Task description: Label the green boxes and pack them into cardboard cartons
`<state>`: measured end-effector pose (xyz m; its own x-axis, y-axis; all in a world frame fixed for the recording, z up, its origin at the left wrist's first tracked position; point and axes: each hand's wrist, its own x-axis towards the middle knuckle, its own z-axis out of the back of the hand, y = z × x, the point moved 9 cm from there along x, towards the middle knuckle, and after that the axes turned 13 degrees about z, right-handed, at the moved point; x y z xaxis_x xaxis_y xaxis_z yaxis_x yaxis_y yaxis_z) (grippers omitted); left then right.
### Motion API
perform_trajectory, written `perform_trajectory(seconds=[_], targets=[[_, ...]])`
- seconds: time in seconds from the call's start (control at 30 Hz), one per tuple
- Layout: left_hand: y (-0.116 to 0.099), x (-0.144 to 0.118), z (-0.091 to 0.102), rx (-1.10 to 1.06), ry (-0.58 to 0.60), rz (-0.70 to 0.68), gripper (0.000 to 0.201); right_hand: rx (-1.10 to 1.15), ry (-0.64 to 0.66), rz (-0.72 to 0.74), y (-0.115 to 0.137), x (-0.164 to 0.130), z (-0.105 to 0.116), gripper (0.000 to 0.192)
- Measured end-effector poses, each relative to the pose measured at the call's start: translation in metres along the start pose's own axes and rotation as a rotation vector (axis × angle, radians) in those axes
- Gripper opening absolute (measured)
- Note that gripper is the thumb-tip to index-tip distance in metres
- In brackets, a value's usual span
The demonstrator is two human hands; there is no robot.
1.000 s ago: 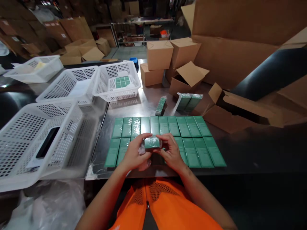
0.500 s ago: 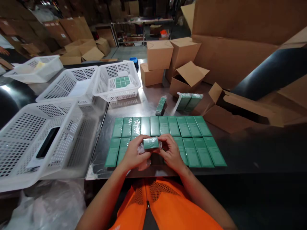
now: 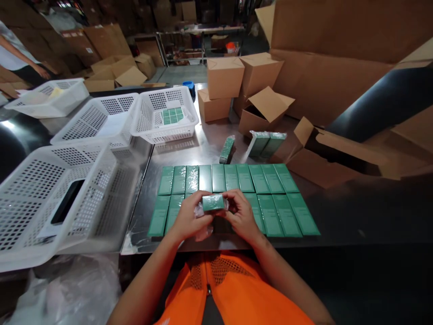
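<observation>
I have a small green box (image 3: 213, 202) up at chest height over the near edge of the table (image 3: 182, 155), its top turned towards my camera. The left hand (image 3: 189, 215) is closed on one end with thumb and fingers, and the right hand (image 3: 242, 215) is pinching the other, so both are clamped on the same box. Over the last second it has slid slightly to my left and its upper side has levelled, leaving crumpled clear film (image 3: 203, 233) bunched under the left fingers and a scrap poking out at the right end. In the last half second the grip has barely shifted, so I judge the handling of this box to be still under way. Beneath and beyond the hands, two rows of green boxes (image 3: 225, 177) lie side by side, unchanged; I cannot make out the middle of the near row behind my hands. Farther back, a lone green box (image 3: 227, 149) and a film-wrapped pair (image 3: 267, 144) haven't moved, nor has the white basket (image 3: 174, 136). The clearest change is at far left: a co-worker (image 3: 15, 52) has come into view, well apart from my hands.
</observation>
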<state>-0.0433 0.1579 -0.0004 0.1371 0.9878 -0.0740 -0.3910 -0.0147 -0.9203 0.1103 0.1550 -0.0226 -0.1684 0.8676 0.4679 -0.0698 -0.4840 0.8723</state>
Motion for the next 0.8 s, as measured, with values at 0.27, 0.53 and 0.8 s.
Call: perform_trajectory(seconds=[0.27,0.53,0.8], targets=[[0.0006,0.0011,0.0000,-0.003,-0.001,0.023,0.039,0.004,-0.003,0.007,-0.0006,0.0011,0.0001,0.030],[0.0024,0.0015,-0.0006,-0.015,0.006,0.028,0.040,-0.005,-0.007,0.007,-0.0017,-0.0003,0.0003,0.029],[0.0067,0.0014,-0.0018,-0.020,0.009,0.034,0.040,-0.017,0.004,0.004,-0.0029,-0.0018,-0.0001,0.027]])
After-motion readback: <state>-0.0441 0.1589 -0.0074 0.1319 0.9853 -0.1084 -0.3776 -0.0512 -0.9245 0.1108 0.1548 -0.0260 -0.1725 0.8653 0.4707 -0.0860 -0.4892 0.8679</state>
